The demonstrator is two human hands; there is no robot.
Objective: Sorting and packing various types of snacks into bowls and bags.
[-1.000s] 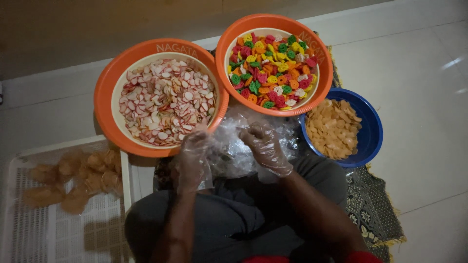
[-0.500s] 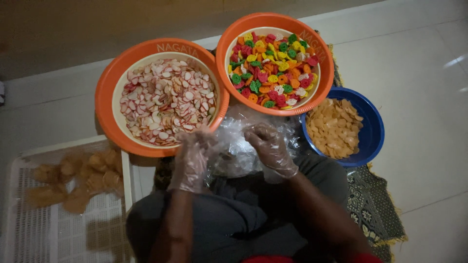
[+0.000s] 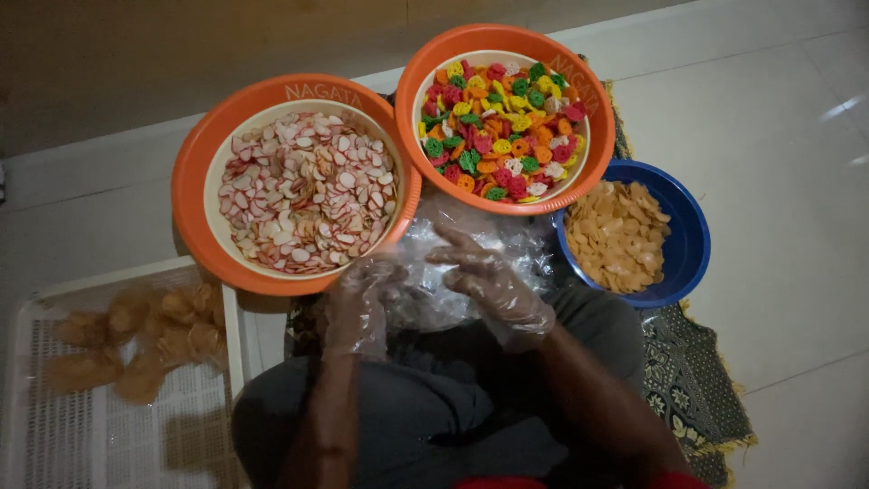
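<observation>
Both my hands wear thin clear plastic gloves and meet over my lap. My left hand (image 3: 360, 294) pinches the edge of a crumpled clear plastic bag (image 3: 457, 272). My right hand (image 3: 489, 276) rests on the same bag with its fingers spread. Just beyond the hands stand two orange bowls: the left orange bowl (image 3: 195, 181) holds pink and white sliced crackers, the right orange bowl (image 3: 588, 91) holds red, green, yellow and orange flower-shaped crackers. A blue bowl (image 3: 690, 240) of tan chips sits to the right.
A white slatted plastic tray (image 3: 90, 435) at the lower left carries several small bags of tan chips (image 3: 172, 326). A patterned dark mat (image 3: 697, 389) lies under me. Pale floor tiles (image 3: 797, 163) stretch to the right.
My hands have shifted slightly on the plastic bag; the right hand's fingers have spread out over it. The bowls and the tray have not moved.
</observation>
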